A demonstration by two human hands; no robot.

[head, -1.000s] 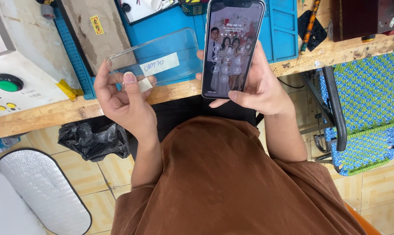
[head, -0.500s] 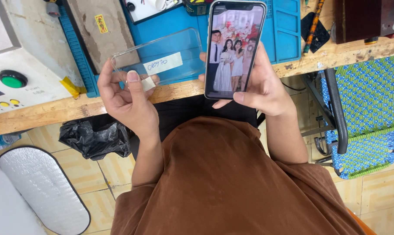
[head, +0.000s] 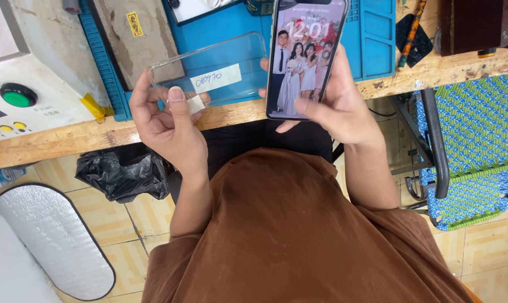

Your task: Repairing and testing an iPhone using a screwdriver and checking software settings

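Holding a smartphone (head: pixel 305 59) upright in the right hand (head: pixel 343 106), the person keeps its long axis running away from the body, the lit screen facing up toward the camera and its top end cut off by the upper edge of the view. The right grip is wrapped around the phone's lower half: fingers curl behind it and the thumb lies across the bottom of the screen.

The left hand (head: pixel 167 126) pinches a clear phone case (head: pixel 209 70) at its near left corner, thumb on top and fingers beneath. The case lies nearly flat, its long axis running left to right and rising slightly to the right, so it sits crosswise to the phone. Its far right end comes just beside the phone's left edge; whether they touch cannot be told. A strip of pale tape (head: pixel 215 78) with handwriting sits on the case.

Both things hover above the near edge of the wooden table (head: pixel 52 143), over a blue work mat (head: pixel 372 39). To the left on the table stands a white machine with a green button (head: pixel 17 95), well apart from the hands. A brown pad (head: pixel 136 39) lies behind the case. Beyond the table's right end stands a chair with a blue and green woven seat (head: pixel 478 140); below the table's edge sits a black plastic bag (head: pixel 122 171).
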